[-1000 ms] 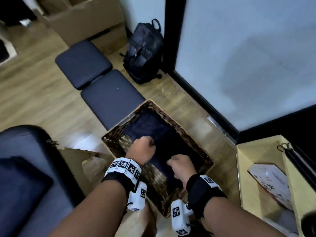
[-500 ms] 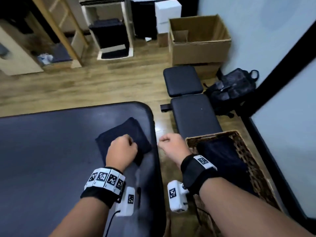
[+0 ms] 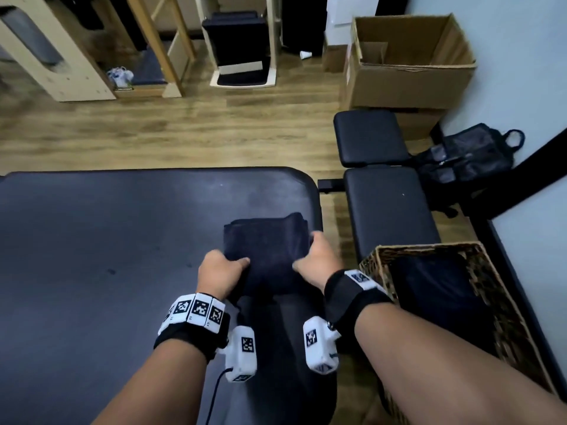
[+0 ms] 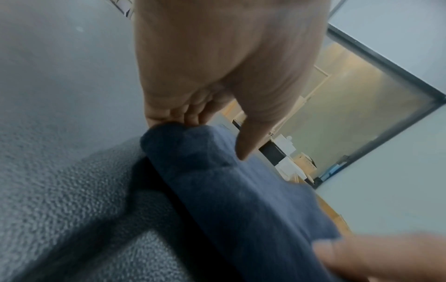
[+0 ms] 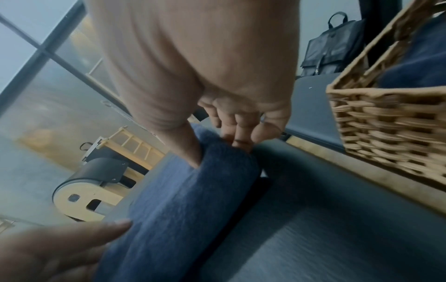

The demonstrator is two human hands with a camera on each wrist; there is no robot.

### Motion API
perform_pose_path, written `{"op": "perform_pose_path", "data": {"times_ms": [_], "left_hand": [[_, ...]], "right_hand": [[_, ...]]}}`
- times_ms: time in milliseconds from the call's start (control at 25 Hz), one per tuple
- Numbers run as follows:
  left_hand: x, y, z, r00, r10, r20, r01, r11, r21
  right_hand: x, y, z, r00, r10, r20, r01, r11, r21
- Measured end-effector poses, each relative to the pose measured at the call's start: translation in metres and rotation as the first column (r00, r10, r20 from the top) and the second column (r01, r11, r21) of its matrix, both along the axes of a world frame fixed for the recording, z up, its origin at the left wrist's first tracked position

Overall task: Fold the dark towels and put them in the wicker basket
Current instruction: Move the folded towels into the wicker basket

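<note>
At the near right corner of the padded table (image 3: pixel 122 240), both hands are on one folded dark towel (image 3: pixel 267 243) — left hand (image 3: pixel 219 273) pinches its near-left edge, thumb on top and fingers curled under, right hand (image 3: pixel 316 262) grips the near-right edge the same way, thumb over the fold. The wrist views back this up: the left thumb presses the top of the cloth with the fingers tucked at the fold, and the right fingers curl round the rolled edge. The towel looks already folded into a compact rectangle, with its near part lifted or dragged toward the table edge; how much of it is off the surface cannot be told. Just to the right, on the floor, stands the wicker basket (image 3: pixel 503 286), with dark cloth (image 3: pixel 435 289) already inside — how many towels that is cannot be told, at least one. Judged progress: part done, this towel folded but not yet in the basket; what is left is to carry it right and lay it on the pile. Count: two hands, one towel on the table, one basket, one table. No other loose towel shows on the table. Beyond the basket — one black bench (image 3: pixel 386 204), one backpack (image 3: pixel 466 161), one open cardboard box (image 3: pixel 408 78).
</note>
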State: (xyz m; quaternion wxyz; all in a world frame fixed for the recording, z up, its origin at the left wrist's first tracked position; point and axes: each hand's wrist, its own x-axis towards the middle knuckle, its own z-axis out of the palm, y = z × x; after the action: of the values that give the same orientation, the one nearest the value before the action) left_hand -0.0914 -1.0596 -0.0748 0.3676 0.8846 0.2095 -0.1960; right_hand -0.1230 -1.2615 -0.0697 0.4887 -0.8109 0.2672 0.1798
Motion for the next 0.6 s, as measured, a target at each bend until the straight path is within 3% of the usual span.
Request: {"op": "perform_pose_path", "data": {"times_ms": [120,280,440,600], "left_hand": [[-0.005,-0.023,0.008,0.99,-0.124,-0.062,0.127,0.991,0.039],[-0.014,-0.094,0.021,0.94,-0.331,-0.083,0.336,0.941,0.05],[-0.018,-0.191,0.023,0.788,-0.61,-0.079,0.615,0.783,0.095],[-0.027,-0.301,0.017,0.625,-0.772,-0.112,0.78,0.621,0.076]], "right_hand": [[-0.037,-0.014,-0.015,0.983,-0.155,-0.098,0.167,0.976,0.141],[-0.073,-0.059,-0.023,0.9,-0.419,-0.123,0.437,0.856,0.277],[-0.119,-0.119,-0.028,0.839,-0.526,-0.14,0.543,0.827,0.147],[-0.169,-0.185,-0.034,0.659,-0.727,-0.194,0.752,0.631,0.19]]}}
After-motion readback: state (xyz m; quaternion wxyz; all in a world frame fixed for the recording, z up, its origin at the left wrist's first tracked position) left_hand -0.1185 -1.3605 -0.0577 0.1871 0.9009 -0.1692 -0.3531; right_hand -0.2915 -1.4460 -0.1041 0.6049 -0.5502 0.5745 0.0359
